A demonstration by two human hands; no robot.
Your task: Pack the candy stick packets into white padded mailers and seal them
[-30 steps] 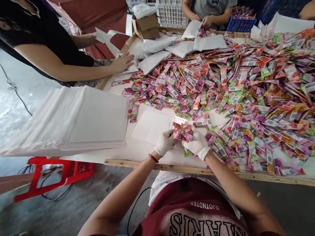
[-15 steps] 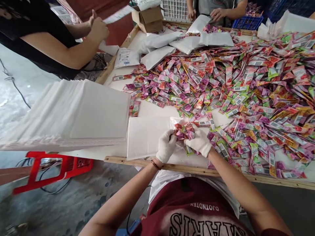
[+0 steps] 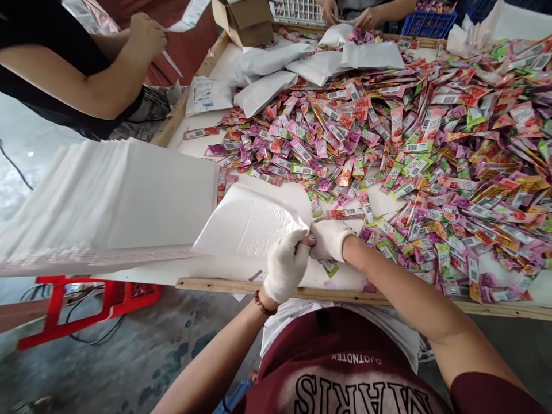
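Observation:
Both my hands wear white gloves. My left hand (image 3: 285, 264) grips the open end of a white padded envelope (image 3: 245, 224) that lies lifted off the white table (image 3: 224, 267). My right hand (image 3: 328, 238) is closed on a bundle of candy sachets, mostly pushed inside the envelope's mouth, with only a sliver showing between the two hands. A big heap of colourful sachets (image 3: 422, 149) spreads over the table to the right and beyond my hands.
A thick stack of white envelopes (image 3: 107, 201) sits at left. Filled white envelopes (image 3: 276, 75) and a cardboard box (image 3: 244, 20) lie at the far end. A person in black (image 3: 86, 69) works at left; another person's hands (image 3: 345, 14) at far side. A red stool (image 3: 86, 305) stands below.
The bundle of sachets in my hands has gone into the envelope. The envelope has lifted and tilted up toward the left. The person at left raised their hands off the table.

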